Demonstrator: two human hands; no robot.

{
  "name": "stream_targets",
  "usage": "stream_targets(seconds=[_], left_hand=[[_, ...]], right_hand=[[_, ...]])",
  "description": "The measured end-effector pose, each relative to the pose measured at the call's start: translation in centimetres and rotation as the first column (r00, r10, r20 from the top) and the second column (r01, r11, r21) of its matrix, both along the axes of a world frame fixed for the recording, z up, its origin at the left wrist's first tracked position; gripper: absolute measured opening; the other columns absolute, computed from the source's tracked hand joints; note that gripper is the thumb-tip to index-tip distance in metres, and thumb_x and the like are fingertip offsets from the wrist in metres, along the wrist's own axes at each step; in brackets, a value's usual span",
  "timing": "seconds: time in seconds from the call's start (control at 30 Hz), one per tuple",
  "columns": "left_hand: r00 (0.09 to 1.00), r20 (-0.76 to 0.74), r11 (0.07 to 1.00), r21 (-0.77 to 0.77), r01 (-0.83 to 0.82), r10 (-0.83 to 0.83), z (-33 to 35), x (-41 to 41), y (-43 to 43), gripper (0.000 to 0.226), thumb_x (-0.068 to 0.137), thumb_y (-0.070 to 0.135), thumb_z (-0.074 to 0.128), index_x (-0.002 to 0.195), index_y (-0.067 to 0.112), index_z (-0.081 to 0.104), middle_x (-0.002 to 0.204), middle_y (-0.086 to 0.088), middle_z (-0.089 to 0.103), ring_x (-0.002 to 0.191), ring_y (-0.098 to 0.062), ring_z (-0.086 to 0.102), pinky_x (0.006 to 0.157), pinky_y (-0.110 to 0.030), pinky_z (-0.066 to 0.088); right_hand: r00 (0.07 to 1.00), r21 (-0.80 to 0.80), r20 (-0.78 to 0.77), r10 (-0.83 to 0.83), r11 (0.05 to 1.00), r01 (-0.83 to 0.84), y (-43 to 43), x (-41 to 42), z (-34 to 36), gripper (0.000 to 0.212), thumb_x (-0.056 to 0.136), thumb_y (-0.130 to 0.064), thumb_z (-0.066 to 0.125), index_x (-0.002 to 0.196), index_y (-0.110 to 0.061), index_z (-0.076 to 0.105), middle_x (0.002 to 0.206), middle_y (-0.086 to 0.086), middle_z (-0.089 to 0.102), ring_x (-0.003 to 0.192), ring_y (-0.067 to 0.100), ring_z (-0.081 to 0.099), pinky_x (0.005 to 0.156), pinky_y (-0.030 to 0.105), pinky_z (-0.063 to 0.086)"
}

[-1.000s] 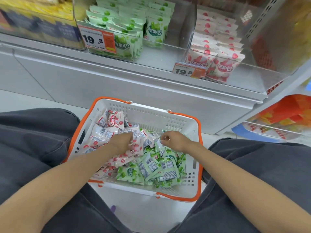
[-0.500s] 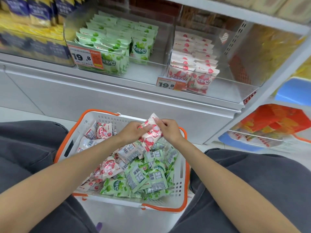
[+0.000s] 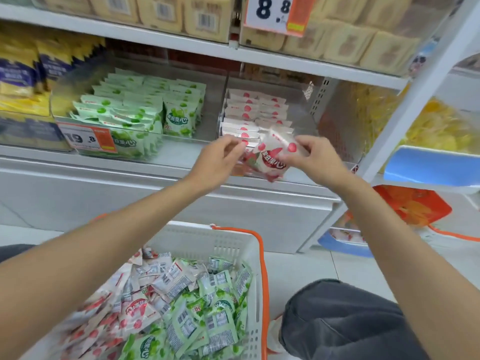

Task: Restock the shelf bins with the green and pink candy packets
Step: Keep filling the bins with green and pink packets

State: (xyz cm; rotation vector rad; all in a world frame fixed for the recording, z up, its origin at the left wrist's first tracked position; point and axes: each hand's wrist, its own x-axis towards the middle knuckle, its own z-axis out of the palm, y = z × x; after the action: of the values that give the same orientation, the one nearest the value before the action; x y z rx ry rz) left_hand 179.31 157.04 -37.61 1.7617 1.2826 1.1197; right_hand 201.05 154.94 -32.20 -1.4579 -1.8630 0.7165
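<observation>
19.8 tag (image 3: pixel 88 139); L hand (image 3: pixel 218 162), R hand (image 3: pixel 315 161) pinch pkt (image 3: pixel 271 158).

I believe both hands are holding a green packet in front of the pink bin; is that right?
Not quite: the head view shows the packet between the left hand and right hand is pink, not green; it is in front of the pink bin.

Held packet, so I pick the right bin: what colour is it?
The packet is white with pink-red fruit print; best in head view.
</observation>
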Motion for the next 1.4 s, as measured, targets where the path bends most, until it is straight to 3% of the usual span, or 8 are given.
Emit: stream_targets(seconds=[0.17,0.4,0.73,0.87,1.1,1.17,1.27,1.4], left_hand=[[0.969,-0.246,0.999,0.041,0.034,-0.023,6.4,3.4,7.0,0.017,0.097,0.012,0.056,0.102,0.016,0.072,0.104,0.004,0.069,0.091,-0.009,0.061,0.08,-0.023,0.047],[0.69,-0.661,0.955,-0.18,0.236,-0.295,5.4,5.0,12.3,0.019,0.089,0.017,0.07,0.107,0.012,0.074,0.109,0.001,0.07,0.095,-0.013,0.062,0.08,-0.024,0.045],[0.86,-0.463,0.976,-0.128,0.174,-0.214,4.0,4.8,12.3,0.004,0.091,0.009,0.066,0.089,0.011,0.07,0.072,0.007,0.061,0.061,-0.003,0.055,0.05,-0.006,0.039],[0.896,-0.388,0.975,-0.137,0.175,-0.215,3.4,4.4,11.9,0.009,0.093,0.011,0.064,0.097,0.01,0.072,0.085,0.003,0.066,0.072,-0.003,0.058,0.063,-0.012,0.043],[0.892,-0.414,0.983,-0.072,0.167,-0.181,3.4,4.0,10.2,0.021,0.097,0.017,0.058,0.114,0.01,0.07,0.113,0.002,0.066,0.101,-0.009,0.058,0.086,-0.021,0.042],[0.918,-0.389,0.994,0.029,0.104,-0.084,3.3,3.7,9.1,0.02,0.098,0.017,0.056,0.113,0.014,0.069,0.106,0.006,0.067,0.095,-0.009,0.059,0.083,-0.023,0.045],[0.959,-0.272,0.982,0.184,-0.032,0.082,2.9,2.9,6.5,0.018,0.096,0.011,0.052,0.101,0.017,0.069,0.081,0.018,0.056,0.071,0.001,0.052,0.072,-0.024,0.044],[0.989,-0.058,0.986,0.107,-0.128,0.134,-0.6,0.7,2.1,0.018,0.087,0.004,0.056,0.081,0.016,0.068,0.071,0.013,0.061,0.059,-0.001,0.05,0.063,-0.024,0.044]], right_hand=[[0.995,0.238,0.071,-0.066,0.97,0.047,3.5,3.5,5.3,0.009,0.087,-0.015,0.071,0.085,-0.021,0.064,0.072,-0.017,0.059,0.058,-0.016,0.053,0.053,0.004,0.036],[0.899,0.074,0.439,0.011,0.996,-0.049,8.2,4.0,0.8,0.028,0.083,-0.028,0.074,0.076,-0.007,0.056,0.077,0.008,0.061,0.07,0.022,0.052,0.063,0.034,0.041],[0.872,-0.124,0.463,0.159,0.986,-0.114,9.0,2.1,-0.7,0.031,0.088,-0.026,0.068,0.063,-0.012,0.055,0.059,-0.001,0.047,0.057,0.013,0.042,0.058,0.032,0.036],[0.901,-0.233,0.41,0.142,0.971,-0.047,9.3,1.3,-1.1,0.03,0.089,-0.021,0.06,0.068,0.0,0.058,0.07,0.008,0.062,0.069,0.022,0.06,0.072,0.038,0.053],[0.883,-0.208,0.458,0.104,0.978,-0.007,8.9,0.5,-1.2,0.043,0.097,-0.026,0.053,0.057,-0.013,0.04,0.055,0.001,0.036,0.053,0.016,0.03,0.053,0.031,0.023],[0.89,-0.141,0.453,0.047,0.99,0.019,8.3,0.3,-1.2,0.033,0.093,-0.025,0.058,0.064,-0.01,0.055,0.059,0.003,0.049,0.055,0.015,0.039,0.056,0.031,0.029],[0.886,0.235,0.41,-0.214,0.964,0.124,6.5,-0.5,-2.2,0.022,0.086,-0.02,0.064,0.105,-0.014,0.072,0.095,0.002,0.068,0.086,0.017,0.056,0.076,0.029,0.042],[0.948,0.437,0.218,-0.233,0.892,0.119,2.4,-4.5,-5.8,0.014,0.08,-0.009,0.059,0.086,-0.017,0.07,0.083,-0.003,0.066,0.077,0.015,0.053,0.07,0.029,0.042]])
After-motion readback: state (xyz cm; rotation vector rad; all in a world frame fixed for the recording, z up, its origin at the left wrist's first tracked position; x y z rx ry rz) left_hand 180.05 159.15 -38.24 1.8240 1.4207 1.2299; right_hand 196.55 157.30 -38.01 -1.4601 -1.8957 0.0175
